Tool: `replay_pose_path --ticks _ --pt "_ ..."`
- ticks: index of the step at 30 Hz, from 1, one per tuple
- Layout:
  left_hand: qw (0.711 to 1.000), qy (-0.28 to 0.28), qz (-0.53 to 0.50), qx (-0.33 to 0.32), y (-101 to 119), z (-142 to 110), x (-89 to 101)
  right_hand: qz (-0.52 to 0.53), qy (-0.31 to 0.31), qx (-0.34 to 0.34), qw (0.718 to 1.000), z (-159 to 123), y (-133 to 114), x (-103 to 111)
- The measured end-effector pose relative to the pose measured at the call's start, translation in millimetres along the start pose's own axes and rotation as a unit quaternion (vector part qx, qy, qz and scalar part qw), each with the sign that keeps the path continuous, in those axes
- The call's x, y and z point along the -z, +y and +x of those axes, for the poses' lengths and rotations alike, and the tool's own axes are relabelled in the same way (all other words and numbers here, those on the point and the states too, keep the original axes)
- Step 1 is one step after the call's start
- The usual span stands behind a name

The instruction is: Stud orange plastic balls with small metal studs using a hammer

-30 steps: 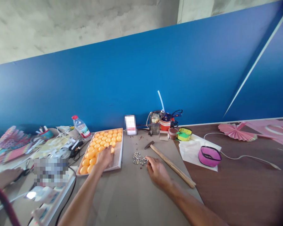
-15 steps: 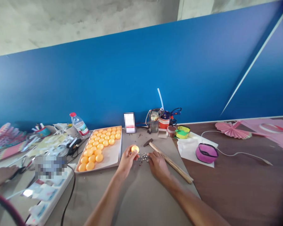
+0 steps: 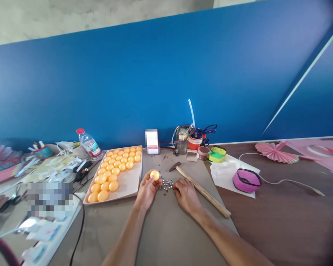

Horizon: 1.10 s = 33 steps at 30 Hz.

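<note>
Left hand (image 3: 146, 192) pinches one orange ball (image 3: 155, 174) beside the metal beads (image 3: 170, 183); right hand (image 3: 186, 195) curls loosely at their edge, any grip hidden. I judge the ball light, slick, possibly thin-shelled: best held gently around its sides.

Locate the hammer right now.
Head view, right of centre: the hammer lies slanted on the grey mat, beside the right hand, between the small metal beads and the purple container.
</note>
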<state>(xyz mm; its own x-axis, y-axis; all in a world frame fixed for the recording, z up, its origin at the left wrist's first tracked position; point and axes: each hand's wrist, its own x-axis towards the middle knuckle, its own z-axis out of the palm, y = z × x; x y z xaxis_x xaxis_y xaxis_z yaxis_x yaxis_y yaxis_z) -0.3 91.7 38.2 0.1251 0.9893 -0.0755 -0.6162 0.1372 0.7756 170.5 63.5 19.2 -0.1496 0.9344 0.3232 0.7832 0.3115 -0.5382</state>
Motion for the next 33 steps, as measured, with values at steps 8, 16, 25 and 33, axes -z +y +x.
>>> replay_pose_path --ticks 8,16,25,33 --pt "0.999 -0.025 -0.036 -0.003 5.7 2.5 2.8 0.104 0.064 0.003 0.993 3.3 15.0 -10.0" --pt "0.997 -0.054 -0.057 -0.006 6.6 3.1 4.6 0.192 0.081 -0.096 0.973 3.8 17.5 -8.2" --pt "0.994 -0.082 -0.071 0.006 9.8 0.8 3.3 0.367 0.051 -0.124 0.921 43.5 -26.6 16.5" --pt "0.993 -0.089 -0.072 0.028 10.6 -1.4 4.2 0.488 0.148 -0.162 0.845 49.9 -25.1 -15.5"
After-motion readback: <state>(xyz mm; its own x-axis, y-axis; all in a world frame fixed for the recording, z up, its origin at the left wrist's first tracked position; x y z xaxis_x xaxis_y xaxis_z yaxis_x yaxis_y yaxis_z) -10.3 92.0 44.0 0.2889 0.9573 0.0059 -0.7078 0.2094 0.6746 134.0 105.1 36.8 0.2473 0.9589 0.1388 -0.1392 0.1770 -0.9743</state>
